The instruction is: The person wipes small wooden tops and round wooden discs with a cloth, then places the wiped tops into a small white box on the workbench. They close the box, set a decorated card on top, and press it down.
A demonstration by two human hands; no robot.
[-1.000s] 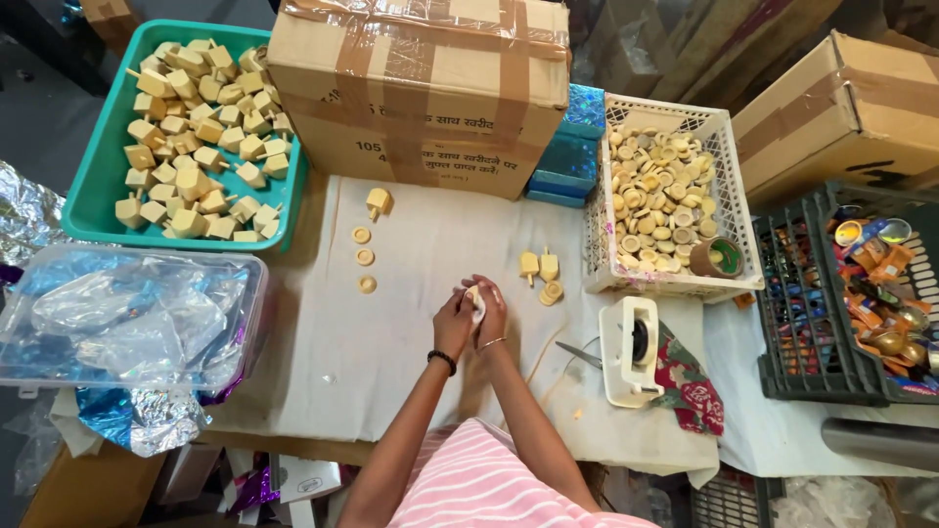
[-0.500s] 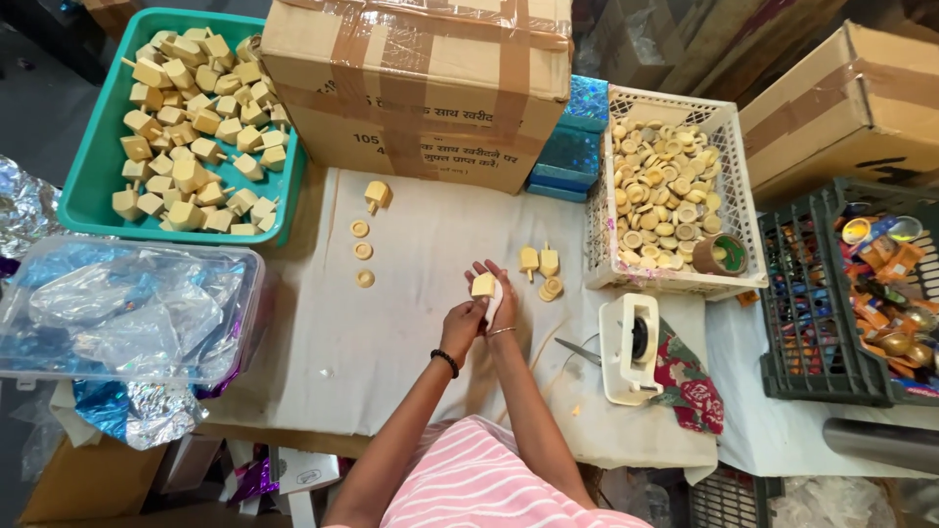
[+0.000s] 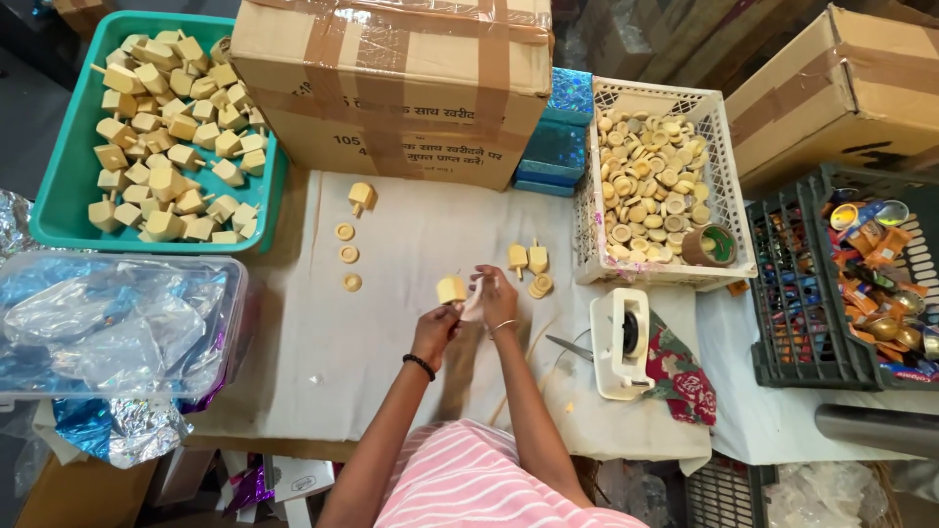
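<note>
My left hand [image 3: 433,330] grips a small pale wooden spinning top [image 3: 451,289] and holds it up over the white cloth. Right beside it, my right hand [image 3: 497,296] pinches a thin whitish strip [image 3: 475,306] that touches the top. Two more tops [image 3: 527,258] stand on the cloth just beyond my right hand, next to a short stack of wooden discs [image 3: 539,286]. Three loose discs [image 3: 346,254] and a single top [image 3: 361,197] lie farther left.
A teal tray [image 3: 65,200] of wooden tops is at far left, a taped cardboard box [image 3: 401,88] behind, a white basket [image 3: 721,171] of discs at right. A tape dispenser [image 3: 620,342] and scissors [image 3: 570,347] lie near my right arm. A clear tub [image 3: 117,328] of foil sits left.
My hands have drifted apart a little; the wooden top is now lifted clear in my left hand, and the right hand draws the whitish strip off to its side.
</note>
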